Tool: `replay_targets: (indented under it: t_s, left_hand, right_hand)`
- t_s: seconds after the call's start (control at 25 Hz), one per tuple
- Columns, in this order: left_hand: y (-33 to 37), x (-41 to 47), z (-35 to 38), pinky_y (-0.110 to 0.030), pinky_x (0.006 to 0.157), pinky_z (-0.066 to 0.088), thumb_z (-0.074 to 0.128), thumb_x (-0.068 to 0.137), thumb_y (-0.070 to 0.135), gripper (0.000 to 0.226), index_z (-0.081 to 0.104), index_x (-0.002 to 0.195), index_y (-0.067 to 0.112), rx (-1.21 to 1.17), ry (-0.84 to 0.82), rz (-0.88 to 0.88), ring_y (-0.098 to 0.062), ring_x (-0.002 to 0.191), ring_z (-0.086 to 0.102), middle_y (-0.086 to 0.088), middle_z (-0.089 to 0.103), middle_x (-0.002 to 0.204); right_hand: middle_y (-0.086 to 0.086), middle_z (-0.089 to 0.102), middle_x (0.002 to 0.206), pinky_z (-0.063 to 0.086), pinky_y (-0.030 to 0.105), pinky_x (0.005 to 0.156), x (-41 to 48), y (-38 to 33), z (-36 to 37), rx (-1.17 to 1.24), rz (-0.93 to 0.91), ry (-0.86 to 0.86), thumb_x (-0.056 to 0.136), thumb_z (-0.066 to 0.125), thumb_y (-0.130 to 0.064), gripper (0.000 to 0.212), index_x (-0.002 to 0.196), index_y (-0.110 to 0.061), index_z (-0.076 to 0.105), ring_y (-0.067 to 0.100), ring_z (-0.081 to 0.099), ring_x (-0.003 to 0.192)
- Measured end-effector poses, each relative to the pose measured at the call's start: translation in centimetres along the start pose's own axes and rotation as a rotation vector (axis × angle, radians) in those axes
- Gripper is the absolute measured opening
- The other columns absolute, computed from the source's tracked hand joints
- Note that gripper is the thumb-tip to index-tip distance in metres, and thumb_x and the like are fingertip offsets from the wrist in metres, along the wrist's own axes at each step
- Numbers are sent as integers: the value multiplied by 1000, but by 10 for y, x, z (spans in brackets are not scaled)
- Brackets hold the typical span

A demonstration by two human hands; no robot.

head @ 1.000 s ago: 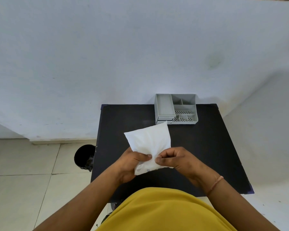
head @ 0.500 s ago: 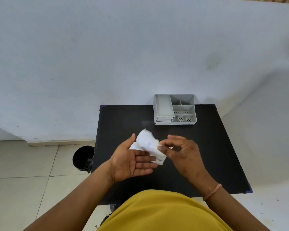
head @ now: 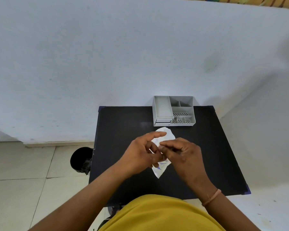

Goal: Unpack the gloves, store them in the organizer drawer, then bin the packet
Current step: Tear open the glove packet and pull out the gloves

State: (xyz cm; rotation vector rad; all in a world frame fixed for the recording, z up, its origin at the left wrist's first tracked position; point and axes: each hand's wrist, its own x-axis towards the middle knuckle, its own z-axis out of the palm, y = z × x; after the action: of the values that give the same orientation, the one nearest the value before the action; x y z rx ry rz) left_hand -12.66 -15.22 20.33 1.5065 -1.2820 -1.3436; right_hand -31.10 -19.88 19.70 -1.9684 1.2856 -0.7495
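Both hands (head: 165,152) grip packet (head: 162,169); organizer (head: 173,111) compartments bare.

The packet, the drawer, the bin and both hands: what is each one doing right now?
Packet: crumpled, held above the table between both hands; I cannot tell if it is torn open.
Left hand: fingers partly spread, touching the packet.
Right hand: fingertips pinching the packet.
Organizer drawer: looks shut.
Organizer: upright, compartments look empty.
Bin: open-topped, on the floor beside the table.

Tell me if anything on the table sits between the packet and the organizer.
Nothing visible does. The packet, held in both hands, is just in front of the organizer, with only bare black table between them.
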Motion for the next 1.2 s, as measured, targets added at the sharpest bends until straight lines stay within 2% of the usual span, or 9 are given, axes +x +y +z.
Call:
replay_targets:
  t_s: [0.16, 0.4, 0.56, 0.76, 0.84, 0.92, 1.04, 1.12, 1.2]
  left_hand:
    - [9, 7, -27, -40, 67, 65, 81, 94, 16, 27, 73, 117, 28, 119, -179, -31, -29, 69, 81, -2, 85, 93]
    - [9, 5, -48, -43, 67, 67, 84, 91, 26, 10, 82, 100, 22, 307, -160, 17, -22, 66, 80, 3, 83, 86]
    - [-2, -3, -50, -50, 66, 68, 84, 91, 22, 11, 83, 101, 18, 244, -181, 39, -26, 66, 79, 2, 83, 88]
    - [2, -4, -48, -22, 55, 60, 80, 93, 7, 11, 85, 101, 12, 200, -208, 80, -10, 60, 75, -1, 83, 93]
    - [3, -3, -47, -26, 55, 60, 78, 93, 2, 16, 86, 102, 12, 200, -232, 109, -9, 61, 75, -3, 84, 98]
    - [-3, -3, -48, -36, 56, 62, 79, 92, 3, 17, 86, 105, 13, 184, -230, 144, -13, 65, 76, 1, 84, 95]
    - [-22, -6, -53, -41, 69, 61, 89, 82, 25, 38, 79, 119, 24, -10, 146, 90, -11, 69, 69, -2, 74, 80]
    - [-39, -8, -59, -39, 85, 59, 87, 76, 43, 64, 66, 137, 32, -113, 498, -27, -14, 92, 69, -5, 71, 98]
    - [-57, -11, -72, -43, 98, 57, 84, 80, 48, 74, 57, 146, 29, -323, 423, -211, -25, 122, 68, 0, 72, 130]
  right_hand:
    - [-16, 78, 95, 55, 13, 80, 6, -7, -11, -4, -153, -148, 90, 80, -27, 15, 105, -26, 85, 4, 72, 92]
    - [-29, 75, 95, 60, 16, 83, 1, -16, -10, 64, -116, -190, 89, 72, -43, 23, 109, -35, 80, -1, 75, 92]
    - [-10, 81, 93, 62, 22, 75, 7, -21, -18, 238, 100, -263, 100, 65, -12, 21, 104, -25, 81, 10, 78, 88]
    - [-1, 75, 114, 61, 28, 85, 27, -25, -13, -239, 85, -720, 100, 54, -8, 31, 108, -26, 78, 15, 73, 99]
    - [4, 74, 118, 61, 38, 92, 27, -31, -1, -361, 65, -756, 96, 66, -15, 23, 115, -26, 73, 21, 72, 103]
    - [8, 70, 125, 61, 42, 95, 25, -36, 7, -499, 49, -743, 90, 75, -21, 37, 125, -22, 63, 27, 70, 110]
    - [10, 67, 128, 60, 42, 94, 26, -31, 8, -520, 34, -662, 87, 78, -22, 57, 136, -20, 49, 29, 69, 111]
    - [0, 66, 133, 59, 34, 97, 26, -27, -1, -346, 61, -603, 87, 79, -17, 67, 144, -26, 45, 20, 67, 115]
    - [-17, 62, 129, 55, 19, 97, 22, -27, -11, -54, 91, -584, 85, 86, -13, 71, 141, -35, 48, -3, 64, 116]
